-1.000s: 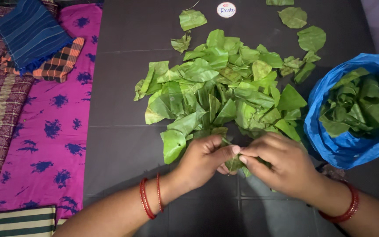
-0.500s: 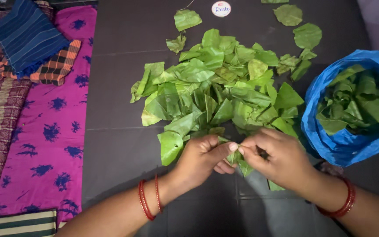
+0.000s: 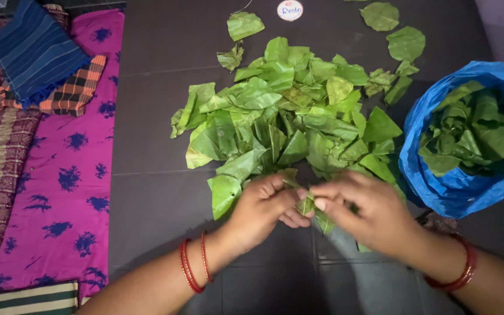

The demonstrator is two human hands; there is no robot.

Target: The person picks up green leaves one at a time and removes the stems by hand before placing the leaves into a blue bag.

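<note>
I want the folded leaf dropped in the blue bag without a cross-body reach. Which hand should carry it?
Probably the right hand. It lies nearer the blue bag, which sits open on that side, and its fingers already pinch the folded leaf. The left hand would have to cross over.

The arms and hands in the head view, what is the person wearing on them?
Both forearms are bare, with no sleeves in view. The left hand has two thin red bangles on its wrist, set slightly apart. The right hand has red bangles on its wrist too, stacked close together like one thicker band. No rings or watch can be made out, and no gloves.
</note>
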